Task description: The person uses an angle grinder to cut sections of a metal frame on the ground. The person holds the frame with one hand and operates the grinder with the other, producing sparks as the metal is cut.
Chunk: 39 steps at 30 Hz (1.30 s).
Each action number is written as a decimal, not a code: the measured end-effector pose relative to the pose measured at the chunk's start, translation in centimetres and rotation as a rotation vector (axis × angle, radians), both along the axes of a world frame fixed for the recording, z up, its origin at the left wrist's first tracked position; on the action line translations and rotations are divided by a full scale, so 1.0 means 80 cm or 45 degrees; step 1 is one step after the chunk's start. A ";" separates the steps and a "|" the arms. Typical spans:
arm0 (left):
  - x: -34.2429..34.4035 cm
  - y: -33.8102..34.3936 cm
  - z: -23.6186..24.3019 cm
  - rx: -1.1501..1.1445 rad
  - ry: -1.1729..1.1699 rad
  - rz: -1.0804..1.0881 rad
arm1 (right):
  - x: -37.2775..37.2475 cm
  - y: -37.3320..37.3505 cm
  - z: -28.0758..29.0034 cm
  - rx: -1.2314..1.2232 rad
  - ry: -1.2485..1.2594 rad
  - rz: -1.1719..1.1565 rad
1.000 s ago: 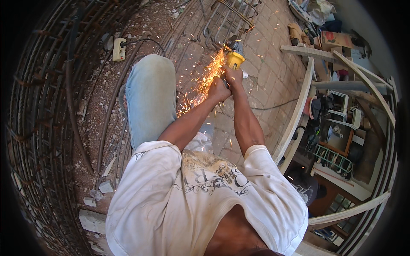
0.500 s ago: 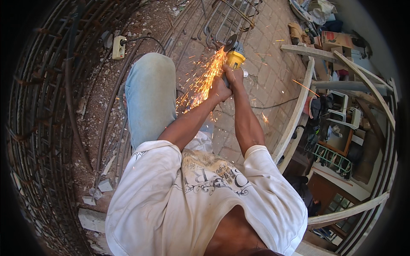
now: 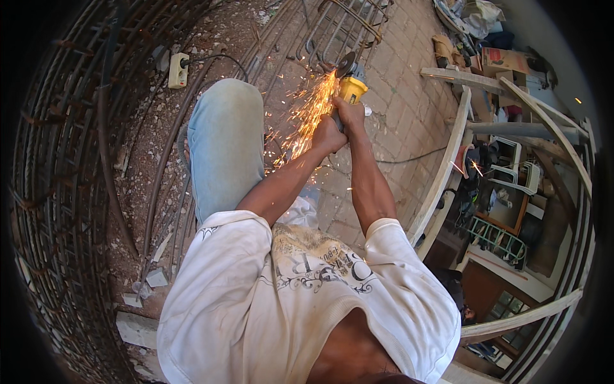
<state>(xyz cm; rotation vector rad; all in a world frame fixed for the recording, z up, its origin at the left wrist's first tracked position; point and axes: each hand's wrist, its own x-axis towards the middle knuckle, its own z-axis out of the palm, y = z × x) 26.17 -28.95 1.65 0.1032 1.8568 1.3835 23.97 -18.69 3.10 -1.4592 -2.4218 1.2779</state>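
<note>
Both my arms reach forward to a yellow angle grinder (image 3: 353, 89). My left hand (image 3: 329, 136) is closed round the rear of its body, and my right hand (image 3: 350, 112) is closed just behind the yellow housing. The dark cutting disc (image 3: 346, 64) meets the bent end of a steel bar in the rebar cage (image 3: 345, 32) lying ahead of me. A thick stream of orange sparks (image 3: 313, 115) flies from the disc back past my left hand toward my knee. The exact contact spot is hidden by the disc and sparks.
A cream power strip (image 3: 178, 70) with a black plug lies on gravel at left. Stacked rusty rebar (image 3: 64, 192) fills the left side. A cord (image 3: 412, 157) crosses the paving bricks (image 3: 400, 96). Wooden planks (image 3: 441, 166) and piled household goods stand at right.
Both hands and the grinder hold nearly the same place. The spark spray has shifted in shape, with stray sparks now farther out at the right.
</note>
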 end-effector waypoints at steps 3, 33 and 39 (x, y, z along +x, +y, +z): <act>0.001 0.000 0.003 -0.090 0.036 -0.004 | 0.001 0.000 0.001 0.013 -0.009 0.020; 0.044 -0.023 -0.007 -0.108 0.111 0.061 | 0.046 -0.029 -0.003 0.071 -0.009 -0.100; 0.039 -0.013 -0.014 -0.115 0.155 0.068 | 0.038 -0.017 -0.012 0.019 0.029 -0.020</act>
